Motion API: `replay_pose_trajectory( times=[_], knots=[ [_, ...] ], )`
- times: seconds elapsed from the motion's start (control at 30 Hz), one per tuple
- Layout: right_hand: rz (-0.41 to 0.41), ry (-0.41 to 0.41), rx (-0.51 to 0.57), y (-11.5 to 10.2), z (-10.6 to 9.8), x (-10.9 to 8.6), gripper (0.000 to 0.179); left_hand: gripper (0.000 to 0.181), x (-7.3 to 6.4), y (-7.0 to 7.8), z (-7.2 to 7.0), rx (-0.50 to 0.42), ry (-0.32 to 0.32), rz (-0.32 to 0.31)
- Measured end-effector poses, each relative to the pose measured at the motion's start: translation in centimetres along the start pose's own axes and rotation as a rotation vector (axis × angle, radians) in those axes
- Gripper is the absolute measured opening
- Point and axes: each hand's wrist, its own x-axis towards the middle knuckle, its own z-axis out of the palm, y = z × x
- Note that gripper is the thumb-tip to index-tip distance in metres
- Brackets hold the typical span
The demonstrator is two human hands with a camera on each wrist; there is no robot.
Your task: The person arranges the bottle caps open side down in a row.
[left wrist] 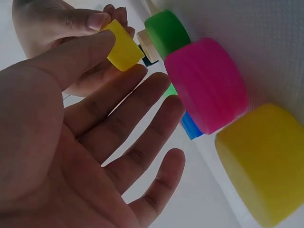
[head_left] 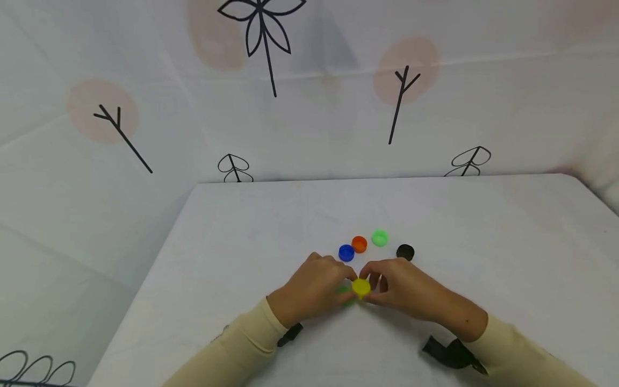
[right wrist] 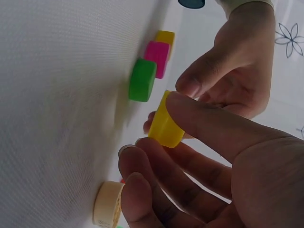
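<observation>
Both hands meet over the table at a small yellow round cap [head_left: 361, 288]. My left hand [head_left: 314, 282] pinches it from the left, thumb tip on one side and index fingertip at its edge; the other fingers spread loosely. From the right, my right hand [head_left: 406, 285] grips the same cap between thumb and fingers. Under the left hand lie a green cap [right wrist: 142, 80], a pink cap [left wrist: 206, 85] and a second yellow cap [left wrist: 266, 164], in a row in the wrist views. The head view hides the pink one and that second yellow one behind the left hand.
Beyond the hands lie a blue cap [head_left: 346, 252], an orange cap [head_left: 359, 244], a light green cap [head_left: 379, 238] and a black round piece [head_left: 405, 252]. A cream round piece [right wrist: 108, 204] shows near the right fingers. Dark straps [head_left: 452, 352] hang by the sleeves.
</observation>
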Motion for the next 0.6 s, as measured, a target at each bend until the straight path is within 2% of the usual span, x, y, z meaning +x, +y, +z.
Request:
replay_pose_trajectory(
  times=[0.37, 0.6],
  knots=[
    [0.027, -0.069, 0.011, 0.36, 0.68, 0.22, 0.025, 0.028, -0.41, 0.38, 0.59, 0.058, -0.045, 0.005],
    [0.023, -0.069, 0.000, 0.56, 1.02, 0.35, 0.025, 0.028, -0.37, 0.47, 1.09, 0.124, -0.018, 0.020]
  ],
)
